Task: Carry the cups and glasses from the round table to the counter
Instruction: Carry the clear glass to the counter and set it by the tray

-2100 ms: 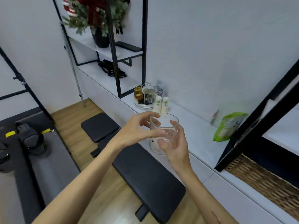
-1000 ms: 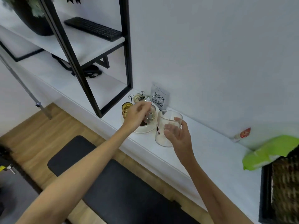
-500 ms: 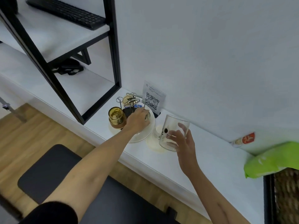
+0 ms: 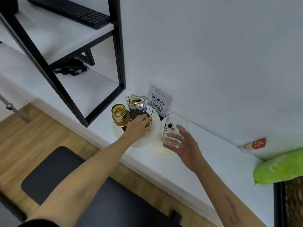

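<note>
Clear glass half hides right hand; left hand's grip unclear.

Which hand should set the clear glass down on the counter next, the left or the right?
The right hand. It already holds the clear glass, just above the white counter by the round coaster. The left hand is busy at the cup rack on the plate.

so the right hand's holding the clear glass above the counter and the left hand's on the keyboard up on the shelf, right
Not quite. The left hand is not on the keyboard; it reaches onto the white plate with the cup rack on the counter. The head view shows this. The right hand does hold the clear glass above the counter.
</note>
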